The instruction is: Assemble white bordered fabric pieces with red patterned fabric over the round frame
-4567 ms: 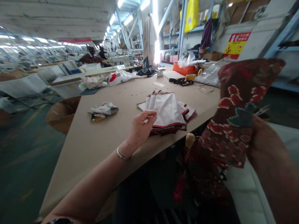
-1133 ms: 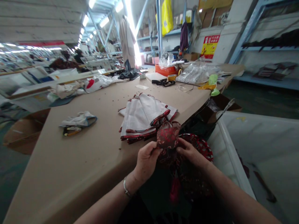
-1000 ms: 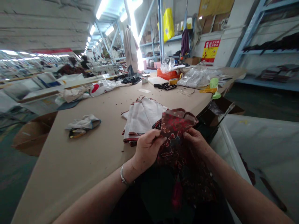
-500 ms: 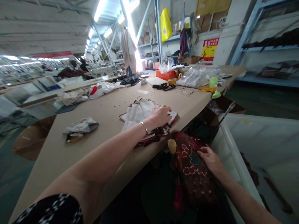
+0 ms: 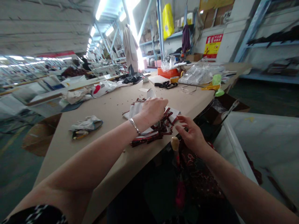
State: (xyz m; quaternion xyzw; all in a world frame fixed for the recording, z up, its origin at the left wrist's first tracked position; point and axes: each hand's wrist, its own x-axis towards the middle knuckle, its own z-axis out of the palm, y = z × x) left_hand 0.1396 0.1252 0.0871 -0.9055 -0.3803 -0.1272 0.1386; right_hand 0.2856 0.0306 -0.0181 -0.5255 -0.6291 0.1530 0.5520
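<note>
While the stack of red-trimmed fabric pieces (image 5: 144, 137) is lying at the near edge of the table (image 5: 105, 105), the left hand (image 5: 154, 109) is resting atop it, fingers curled, grip unclear; the right hand (image 5: 190, 133) is hovering beside that edge, fingers spread, empty.

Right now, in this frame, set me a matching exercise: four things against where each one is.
Things: 1 left hand; 2 right hand; 3 yellow bag; 4 crumpled cloth.
Places: A hanging on the far shelving; B on the table, left of the fabric stack; C on top of the stack; D open, at the table edge right of the stack.
Pairs: 1-C, 2-D, 3-A, 4-B.
</note>
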